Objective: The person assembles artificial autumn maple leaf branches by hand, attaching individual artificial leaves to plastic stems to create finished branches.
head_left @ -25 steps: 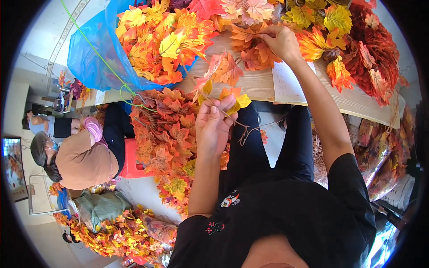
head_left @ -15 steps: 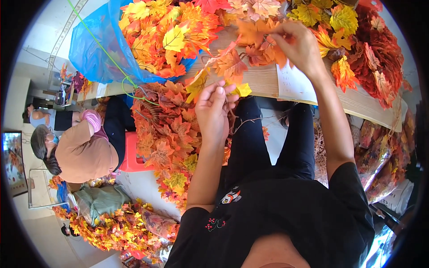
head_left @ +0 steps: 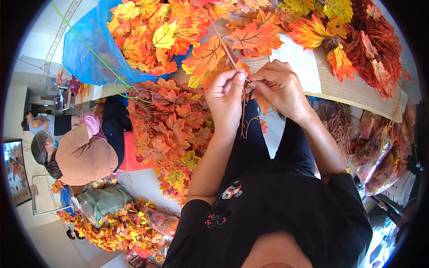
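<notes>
My left hand [head_left: 225,94] pinches the thin brown stem [head_left: 225,44] of an artificial maple-leaf vine, which rises from my fingertips across the table edge. Orange leaves [head_left: 207,56] spread around that stem, with some yellow ones beneath. Touching my left fingertips, my right hand [head_left: 279,87] is closed in a pinch at the stem; what lies between its fingers is too small to make out. Thin brown twigs [head_left: 245,118] hang below my hands over my lap. Part of an orange leaf [head_left: 263,103] shows under my right hand.
A blue plastic bag [head_left: 89,58] full of orange and yellow leaves stands at the table's left. White paper [head_left: 297,62] lies on the wooden table [head_left: 344,91]. Red leaves [head_left: 371,58] are piled at right. Leaf garlands [head_left: 165,129] hang at left, near a seated person [head_left: 87,154].
My right hand has come down and left from the leaves on the table to meet my left hand. The left hand has shifted slightly right, and the vine's stem now runs upright from it.
</notes>
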The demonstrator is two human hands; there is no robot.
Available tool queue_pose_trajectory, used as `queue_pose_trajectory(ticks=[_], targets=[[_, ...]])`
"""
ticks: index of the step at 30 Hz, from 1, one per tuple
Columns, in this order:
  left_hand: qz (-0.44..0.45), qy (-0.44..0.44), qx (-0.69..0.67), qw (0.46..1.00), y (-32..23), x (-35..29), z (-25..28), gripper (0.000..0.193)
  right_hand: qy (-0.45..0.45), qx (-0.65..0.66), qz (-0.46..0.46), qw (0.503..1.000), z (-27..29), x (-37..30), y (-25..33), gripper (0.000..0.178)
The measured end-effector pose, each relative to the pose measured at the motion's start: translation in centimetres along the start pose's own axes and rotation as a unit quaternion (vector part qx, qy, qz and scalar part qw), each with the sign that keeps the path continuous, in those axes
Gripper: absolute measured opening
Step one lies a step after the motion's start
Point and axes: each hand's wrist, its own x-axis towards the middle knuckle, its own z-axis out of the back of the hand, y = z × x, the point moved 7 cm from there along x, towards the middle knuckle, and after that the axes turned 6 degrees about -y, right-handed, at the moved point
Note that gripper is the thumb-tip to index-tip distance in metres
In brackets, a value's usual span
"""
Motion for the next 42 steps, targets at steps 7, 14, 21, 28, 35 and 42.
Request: queue_pose_trajectory(ticks=[7, 14, 21, 28, 35, 42], targets=[[-0.007, 0.007, 0.005, 1.000, -0.1, -0.1, -0.1, 0.013, -0.003, 0.039, -0.020, 0.999, -0.4, -0.4, -0.4, 0.007], [-0.048, 0.021, 0.044, 0.998, -0.4, -0.2, -0.2, 0.013, -0.004, 0.044, -0.036, 0.998, -0.5, -0.7, -0.8, 0.007], [-0.043, 0.003, 0.032, 0.999, -0.1, -0.2, -0.2, 0.010, 0.006, 0.046, -0.041, 0.998, -0.6, -0.8, -1.0, 0.006], [-0.092, 0.026, 0.127, 0.987, -0.5, -0.4, -0.5, 0.011, 0.002, 0.033, -0.031, 0.999, -0.4, -0.7, -0.7, 0.005], [-0.013, 0.066, 0.095, 0.993, 0.5, -0.4, 0.0, 0.011, 0.029, 0.220, -0.181, 0.958, -1.8, -1.8, -1.9, 0.006], [0.057, 0.114, 0.063, 0.990, 0.3, -1.5, -0.6, 0.013, 0.056, 0.321, -0.278, 0.904, -2.0, -3.1, -2.2, 0.010]])
